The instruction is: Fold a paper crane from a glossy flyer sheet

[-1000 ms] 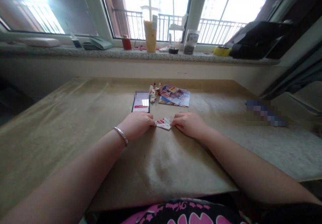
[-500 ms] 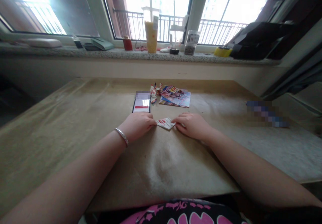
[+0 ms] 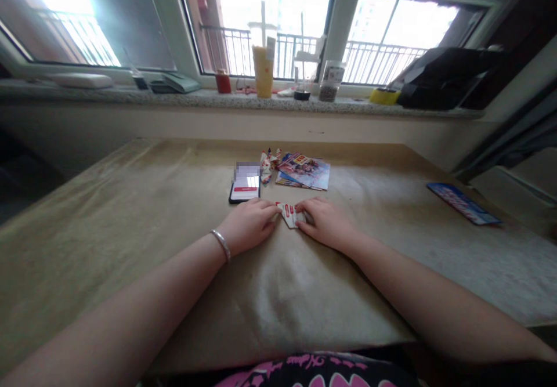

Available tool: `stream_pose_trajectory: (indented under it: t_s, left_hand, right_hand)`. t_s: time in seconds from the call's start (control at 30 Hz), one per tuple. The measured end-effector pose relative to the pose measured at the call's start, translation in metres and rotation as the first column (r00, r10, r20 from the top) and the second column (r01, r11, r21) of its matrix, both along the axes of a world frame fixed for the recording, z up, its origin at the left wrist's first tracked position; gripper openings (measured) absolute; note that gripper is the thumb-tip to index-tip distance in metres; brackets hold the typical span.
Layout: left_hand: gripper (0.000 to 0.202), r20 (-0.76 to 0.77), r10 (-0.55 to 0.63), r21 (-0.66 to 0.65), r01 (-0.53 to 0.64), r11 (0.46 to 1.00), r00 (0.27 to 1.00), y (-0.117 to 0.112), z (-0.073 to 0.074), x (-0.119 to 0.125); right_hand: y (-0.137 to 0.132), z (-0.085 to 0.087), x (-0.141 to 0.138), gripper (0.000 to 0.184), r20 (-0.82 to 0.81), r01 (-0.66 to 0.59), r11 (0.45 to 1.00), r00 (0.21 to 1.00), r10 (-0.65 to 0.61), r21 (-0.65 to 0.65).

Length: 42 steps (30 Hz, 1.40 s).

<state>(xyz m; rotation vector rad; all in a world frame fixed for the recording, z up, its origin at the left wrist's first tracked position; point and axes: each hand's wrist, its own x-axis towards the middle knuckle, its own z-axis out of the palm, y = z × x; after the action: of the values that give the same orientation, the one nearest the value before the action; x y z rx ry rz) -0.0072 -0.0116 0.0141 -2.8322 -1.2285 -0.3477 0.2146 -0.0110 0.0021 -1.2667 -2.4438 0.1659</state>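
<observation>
Between my hands, low over the table, is a small folded piece of paper [image 3: 289, 215], white with red print. My left hand [image 3: 251, 222], with a silver bangle at the wrist, pinches its left corner. On the other side my right hand [image 3: 325, 222] grips the right edge between thumb and fingers. A phone [image 3: 245, 188] with a lit screen lies just beyond my left hand. Past the paper sit folded paper shapes [image 3: 268, 166] in white, red and blue, beside a stack of colourful printed sheets [image 3: 307, 172].
A cream cloth covers the table [image 3: 174, 201]. At the far right lies a blue printed strip [image 3: 463, 203]. Along the stone windowsill [image 3: 200, 98] stand a tall yellow drink cup [image 3: 263, 71], a red jar [image 3: 223, 82], a clear container [image 3: 331, 80], yellow tape [image 3: 384, 96] and a black bag [image 3: 448, 79].
The folded paper has turned and shows a different outline. My right fingers have moved in further over it, and my hands are closer together. The whole view has shifted slightly.
</observation>
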Motion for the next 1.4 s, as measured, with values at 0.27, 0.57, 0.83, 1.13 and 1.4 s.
stream_pose_trajectory:
  t_s: [0.27, 0.57, 0.83, 1.13, 1.4]
  left_hand:
    - [0.04, 0.242, -0.019, -0.207, 0.07, 0.976, 0.97, -0.004, -0.005, 0.01]
    - [0.031, 0.693, 0.167, -0.397, 0.178, 0.9, 0.701, -0.004, -0.017, 0.025]
    - [0.041, 0.802, 0.251, -0.4, 0.175, 0.899, 0.542, -0.01, -0.017, 0.03]
    - [0.024, 0.428, 0.307, -0.427, -0.11, 0.898, 0.85, -0.01, -0.007, 0.025]
    - [0.035, 0.423, 0.24, -0.403, -0.056, 0.914, 0.874, -0.011, -0.003, 0.024]
  right_hand:
    - [0.008, -0.012, -0.003, 0.024, -0.352, 0.03, 0.972, 0.929, -0.113, -0.235]
    - [0.011, -0.015, -0.011, 0.042, -0.66, -0.097, 0.882, 0.701, -0.268, -0.461]
    - [0.003, -0.01, -0.02, 0.018, -0.744, -0.231, 0.878, 0.641, -0.187, -0.42]
    - [-0.002, -0.01, -0.02, 0.028, -0.756, -0.195, 0.897, 0.624, -0.198, -0.396]
    - [0.0, -0.005, -0.016, 0.03, -0.743, -0.188, 0.901, 0.642, -0.189, -0.392]
